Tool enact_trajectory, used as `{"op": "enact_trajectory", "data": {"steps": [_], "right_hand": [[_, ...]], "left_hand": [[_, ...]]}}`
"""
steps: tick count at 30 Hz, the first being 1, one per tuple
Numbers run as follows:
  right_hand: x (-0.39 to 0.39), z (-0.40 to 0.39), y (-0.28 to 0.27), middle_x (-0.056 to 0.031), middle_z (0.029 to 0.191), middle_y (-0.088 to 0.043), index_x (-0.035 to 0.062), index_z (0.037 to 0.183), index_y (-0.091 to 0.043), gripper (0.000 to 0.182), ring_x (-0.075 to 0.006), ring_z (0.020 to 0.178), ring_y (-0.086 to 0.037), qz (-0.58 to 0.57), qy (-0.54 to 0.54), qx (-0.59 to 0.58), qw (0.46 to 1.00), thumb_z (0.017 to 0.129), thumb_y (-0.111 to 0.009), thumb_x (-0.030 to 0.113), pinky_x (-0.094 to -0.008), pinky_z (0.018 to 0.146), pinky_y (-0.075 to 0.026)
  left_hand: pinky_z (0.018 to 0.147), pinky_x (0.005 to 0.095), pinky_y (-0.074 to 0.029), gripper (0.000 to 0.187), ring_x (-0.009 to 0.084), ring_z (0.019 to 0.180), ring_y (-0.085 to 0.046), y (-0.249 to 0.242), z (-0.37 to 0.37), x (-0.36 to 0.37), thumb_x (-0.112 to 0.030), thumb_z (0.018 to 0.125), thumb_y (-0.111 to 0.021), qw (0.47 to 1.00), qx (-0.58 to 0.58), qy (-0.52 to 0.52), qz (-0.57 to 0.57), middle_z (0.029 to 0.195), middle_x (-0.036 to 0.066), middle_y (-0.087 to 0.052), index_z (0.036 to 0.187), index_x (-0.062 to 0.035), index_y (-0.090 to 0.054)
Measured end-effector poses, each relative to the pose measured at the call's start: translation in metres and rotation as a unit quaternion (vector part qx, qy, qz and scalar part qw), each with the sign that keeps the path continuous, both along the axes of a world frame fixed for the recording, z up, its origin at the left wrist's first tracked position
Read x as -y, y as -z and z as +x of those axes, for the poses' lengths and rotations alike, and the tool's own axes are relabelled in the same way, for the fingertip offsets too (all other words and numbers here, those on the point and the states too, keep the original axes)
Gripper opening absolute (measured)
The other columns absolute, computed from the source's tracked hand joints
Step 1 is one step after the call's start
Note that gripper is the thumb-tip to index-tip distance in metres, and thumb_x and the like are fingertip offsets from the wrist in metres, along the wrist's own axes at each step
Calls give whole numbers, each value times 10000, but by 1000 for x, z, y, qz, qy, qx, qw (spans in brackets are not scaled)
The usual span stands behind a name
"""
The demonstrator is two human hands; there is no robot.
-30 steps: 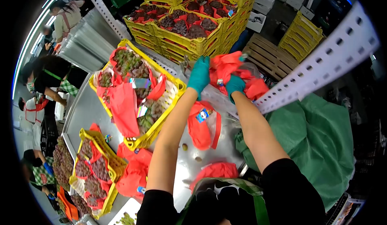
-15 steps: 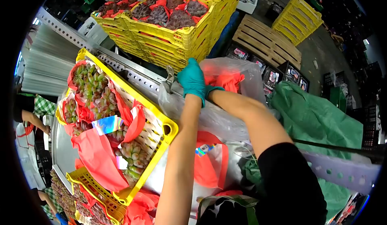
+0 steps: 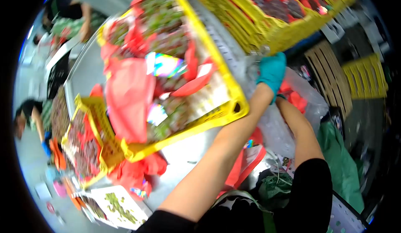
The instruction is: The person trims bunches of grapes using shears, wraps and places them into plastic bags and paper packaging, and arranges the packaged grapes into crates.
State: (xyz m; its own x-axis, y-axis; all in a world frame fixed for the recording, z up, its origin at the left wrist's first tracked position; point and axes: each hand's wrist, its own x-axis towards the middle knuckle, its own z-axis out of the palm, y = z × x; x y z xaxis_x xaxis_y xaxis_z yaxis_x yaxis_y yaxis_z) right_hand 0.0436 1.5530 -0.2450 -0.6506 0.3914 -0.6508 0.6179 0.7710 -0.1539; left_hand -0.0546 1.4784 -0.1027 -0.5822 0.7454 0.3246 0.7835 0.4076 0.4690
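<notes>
My left hand (image 3: 271, 72), in a teal glove, is closed at the rim of a clear plastic bag (image 3: 280, 128), beside a metal clamp (image 3: 253, 68) on the table edge. Red wrappers (image 3: 295, 99) show inside the bag. Only a sliver of my right hand (image 3: 280, 96) is visible; its fingers are hidden behind my left hand and the bag. Left of my arms, a tilted yellow crate (image 3: 188, 126) holds succulents (image 3: 161, 14) in red wrappers, with shiny labels among them. The whole view is smeared by motion.
A smaller yellow crate (image 3: 112, 143) of succulents and a white tray (image 3: 138, 206) with green pieces lie at lower left. Stacked yellow crates (image 3: 234, 18) stand beyond the table. A wooden pallet (image 3: 330, 80) and green sheeting (image 3: 340, 166) are at right. Other people (image 3: 69, 14) work at far left.
The view has swung left, so the crate, bag and my arms appear farther right. More of the left side shows. Both hands stay at the bag by the clamp.
</notes>
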Motion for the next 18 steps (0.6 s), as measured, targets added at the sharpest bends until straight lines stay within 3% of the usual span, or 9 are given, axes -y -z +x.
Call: {"op": "enact_trajectory", "data": {"steps": [4, 6, 10, 12, 14, 15, 16, 17, 18], "right_hand": [[-11, 16, -32, -162, 1042, -542, 31, 1068, -502, 372, -248, 875, -549, -13, -11, 37, 999, 815, -449, 298, -347, 752, -426], [-14, 21, -58, -165, 1041, -540, 25, 1066, -499, 370, -243, 870, -549, -31, 3, 60, 998, 817, -453, 294, -344, 747, -428], [-30, -17, -114, -171, 1039, -536, 11, 1062, -493, 367, -233, 859, -550, -57, 102, 54, 992, 822, -459, 287, -338, 736, -430], [-14, -42, -162, -174, 1038, -534, 5, 1060, -490, 366, -228, 853, -550, 0, 257, -218, 941, 825, -462, 284, -335, 730, -432], [70, -72, -244, -145, 1049, -529, -21, 944, -515, 275, -217, 701, -555, 91, 242, -593, 763, 810, -530, 219, -347, 620, -439], [169, -82, -311, -113, 1020, -530, -11, 1040, -471, 355, -226, 760, -541, -157, 273, -682, 661, 768, -597, 178, -332, 671, -442], [180, -111, -290, -119, 1092, -488, 24, 1186, -377, 563, -214, 916, -494, -146, 48, -733, 662, 725, -657, 182, -307, 741, -433], [232, -118, -312, -146, 1223, -392, 70, 1268, -300, 726, -240, 1081, -412, -193, -24, -673, 714, 683, -697, 237, -323, 821, -410], [272, -138, -308, -168, 1303, -292, 145, 1291, -286, 747, -278, 1166, -344, -74, -138, -669, 726, 684, -677, 335, -359, 840, -401]], "left_hand": [[767, 466, -377, 212, 309, 782, -570, -27, 23, 15, -110, 679, -502, 996, 52, -5, -74, 785, 165, -586, 877, -42, -530], [836, 470, -341, 312, 314, 972, -489, -41, 66, 54, -113, 696, -492, 996, -62, -4, 59, 1029, 189, -515, 998, -36, -524], [855, 414, -349, 420, 310, 1045, -434, -151, 74, 206, -39, 674, -516, 954, 131, 157, 220, 1139, 174, -448, 1092, -26, -482], [847, 401, -355, 423, 303, 1002, -468, -153, 69, 290, -4, 669, -536, 963, 67, 85, 246, 1122, 143, -471, 1088, -54, -513], [909, 418, -300, 506, 319, 1099, -389, -154, 69, 369, -72, 644, -626, 948, -117, -187, 230, 1207, 158, -399, 1133, -119, -507], [958, 435, -227, 588, 342, 1176, -290, -161, 70, 399, -100, 634, -645, 932, -116, -311, 145, 1251, 169, -343, 1191, -138, -461], [979, 444, -176, 660, 365, 1216, -211, -159, 71, 427, -127, 637, -654, 921, -74, -371, 90, 1289, 177, -287, 1244, -142, -397], [957, 511, -178, 825, 405, 1220, -170, -144, 71, 451, -274, 594, -715, 903, -80, -421, 31, 1316, 176, -244, 1301, -180, -302], [944, 541, -173, 871, 401, 1225, -158, -144, 75, 463, -305, 576, -722, 895, -31, -443, -45, 1333, 167, -213, 1312, -210, -268]]}}
